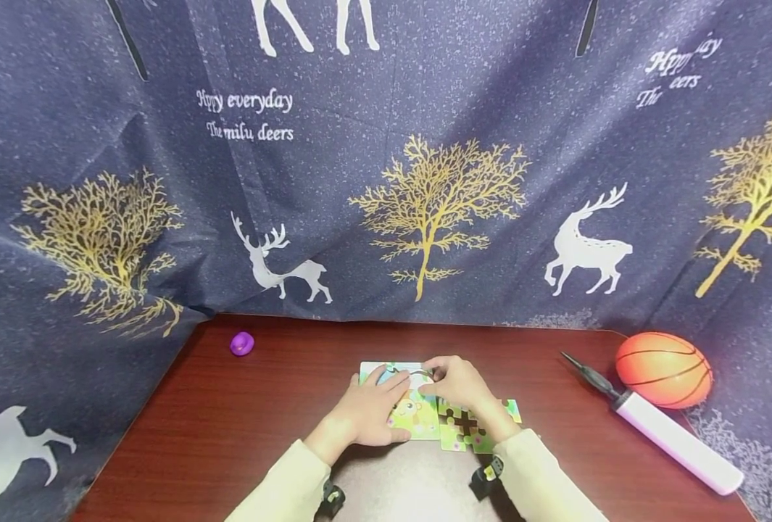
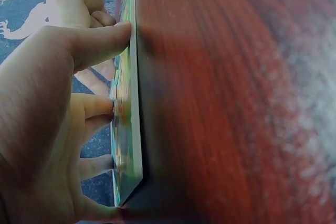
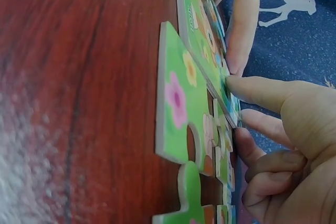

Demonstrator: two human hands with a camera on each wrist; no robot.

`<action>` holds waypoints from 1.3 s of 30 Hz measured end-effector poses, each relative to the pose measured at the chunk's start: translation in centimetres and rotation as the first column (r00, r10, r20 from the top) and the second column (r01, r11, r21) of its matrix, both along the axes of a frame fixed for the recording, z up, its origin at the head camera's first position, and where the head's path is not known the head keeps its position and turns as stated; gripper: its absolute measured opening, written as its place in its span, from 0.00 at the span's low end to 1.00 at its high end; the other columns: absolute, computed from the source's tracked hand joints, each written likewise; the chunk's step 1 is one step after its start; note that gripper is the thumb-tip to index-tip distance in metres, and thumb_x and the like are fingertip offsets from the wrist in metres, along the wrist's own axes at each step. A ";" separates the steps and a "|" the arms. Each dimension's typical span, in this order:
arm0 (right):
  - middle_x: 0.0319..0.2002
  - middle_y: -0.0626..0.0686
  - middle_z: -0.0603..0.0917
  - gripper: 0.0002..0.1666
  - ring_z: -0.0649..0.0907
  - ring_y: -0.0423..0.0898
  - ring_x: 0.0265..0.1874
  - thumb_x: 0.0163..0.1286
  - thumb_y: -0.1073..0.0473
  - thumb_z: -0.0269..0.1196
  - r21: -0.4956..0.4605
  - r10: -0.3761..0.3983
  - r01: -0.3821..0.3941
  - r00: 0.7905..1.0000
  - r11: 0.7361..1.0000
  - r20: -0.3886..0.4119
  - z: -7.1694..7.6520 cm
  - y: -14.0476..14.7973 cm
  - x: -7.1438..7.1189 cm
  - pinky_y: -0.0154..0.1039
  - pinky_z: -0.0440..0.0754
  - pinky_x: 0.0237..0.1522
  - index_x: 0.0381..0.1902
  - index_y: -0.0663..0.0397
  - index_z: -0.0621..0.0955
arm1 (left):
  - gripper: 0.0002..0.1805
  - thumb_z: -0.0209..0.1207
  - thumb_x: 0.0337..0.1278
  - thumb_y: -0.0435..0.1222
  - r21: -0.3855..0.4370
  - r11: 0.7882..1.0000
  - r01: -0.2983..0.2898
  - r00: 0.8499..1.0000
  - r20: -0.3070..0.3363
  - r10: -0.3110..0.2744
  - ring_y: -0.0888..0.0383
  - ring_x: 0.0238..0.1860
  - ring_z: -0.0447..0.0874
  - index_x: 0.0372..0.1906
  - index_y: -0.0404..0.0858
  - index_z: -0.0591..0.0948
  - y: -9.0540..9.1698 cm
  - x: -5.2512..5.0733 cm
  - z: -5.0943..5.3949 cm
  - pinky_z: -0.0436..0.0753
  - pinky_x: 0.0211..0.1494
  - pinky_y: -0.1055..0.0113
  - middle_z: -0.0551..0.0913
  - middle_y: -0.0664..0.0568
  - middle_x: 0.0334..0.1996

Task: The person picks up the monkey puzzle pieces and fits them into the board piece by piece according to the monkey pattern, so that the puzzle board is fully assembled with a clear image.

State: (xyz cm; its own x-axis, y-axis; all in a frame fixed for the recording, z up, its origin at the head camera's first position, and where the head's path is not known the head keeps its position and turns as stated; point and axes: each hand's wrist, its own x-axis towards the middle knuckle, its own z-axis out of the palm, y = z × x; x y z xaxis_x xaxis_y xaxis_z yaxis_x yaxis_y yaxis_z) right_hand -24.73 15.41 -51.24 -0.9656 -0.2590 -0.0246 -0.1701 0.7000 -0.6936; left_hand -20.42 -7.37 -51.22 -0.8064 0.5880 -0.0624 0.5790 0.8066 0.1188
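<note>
A jigsaw puzzle [image 1: 426,429] with a green border and a cartoon animal lies flat on the table. Across it my left hand [image 1: 371,413] rests with spread fingers; in the left wrist view its thumb [image 2: 102,44] touches the near edge. My right hand [image 1: 460,383] is at the puzzle's upper right, thumb and index finger pinching at a puzzle piece, which they mostly hide. Its other fingers are curled in the right wrist view. To the right, joined green pieces [image 3: 181,90] with flowers surround a gap, partly under my right forearm.
An orange ball [image 1: 663,370] with black lines sits at the table's right edge. In front of it lies a white hand pump [image 1: 679,442] with a black nozzle. At the back left is a small purple round object [image 1: 242,344]. A patterned dark blue cloth [image 1: 333,181] hangs behind the table.
</note>
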 end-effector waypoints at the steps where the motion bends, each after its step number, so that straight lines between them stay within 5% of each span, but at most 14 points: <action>1: 0.28 0.45 0.80 0.24 0.75 0.42 0.22 0.58 0.54 0.80 0.006 0.002 -0.002 1.000 1.000 -0.001 0.0 0.0 0.0 0.39 0.75 0.27 0.52 0.50 0.89 | 0.52 0.60 0.57 0.69 0.004 1.000 0.002 1.000 -0.001 -0.002 0.42 0.80 0.54 0.81 0.47 0.65 0.0 0.0 0.1 0.64 0.68 0.27 0.59 0.61 0.81; 10: 0.32 0.46 0.82 0.31 0.77 0.43 0.28 0.52 0.53 0.83 0.036 0.037 -0.036 0.999 0.999 -0.011 0.3 0.2 0.1 0.41 0.77 0.32 0.55 0.51 0.87 | 0.52 0.60 0.57 0.69 -0.002 1.000 0.005 1.000 0.002 -0.005 0.42 0.80 0.54 0.81 0.48 0.65 0.0 -0.1 0.7 0.65 0.68 0.28 0.60 0.60 0.81; 28: 0.35 0.46 0.84 0.30 0.81 0.43 0.31 0.58 0.51 0.79 0.042 0.003 -0.002 1.000 0.999 -0.020 0.3 0.5 0.4 0.43 0.80 0.34 0.58 0.51 0.86 | 0.53 0.61 0.54 0.71 -0.019 1.000 -0.001 1.000 0.013 0.001 0.42 0.80 0.55 0.81 0.51 0.65 0.4 -0.3 0.6 0.67 0.66 0.28 0.61 0.62 0.80; 33: 0.36 0.46 0.85 0.23 0.82 0.42 0.35 0.63 0.49 0.77 0.002 -0.056 0.056 0.998 0.998 -0.007 0.7 2.3 1.2 0.44 0.82 0.38 0.53 0.49 0.88 | 0.53 0.60 0.52 0.73 -0.012 1.000 -0.005 1.000 0.007 0.005 0.42 0.79 0.57 0.80 0.52 0.66 0.4 -0.3 0.4 0.69 0.64 0.28 0.63 0.59 0.79; 39: 0.36 0.46 0.85 0.20 0.81 0.42 0.34 0.56 0.50 0.80 0.084 -0.060 0.059 0.998 0.995 0.008 1.2 5.0 3.2 0.45 0.81 0.39 0.45 0.47 0.88 | 0.53 0.60 0.49 0.75 -0.018 1.000 0.005 0.999 -0.033 -0.006 0.41 0.76 0.61 0.79 0.55 0.69 0.5 -0.6 0.5 0.71 0.62 0.28 0.64 0.57 0.78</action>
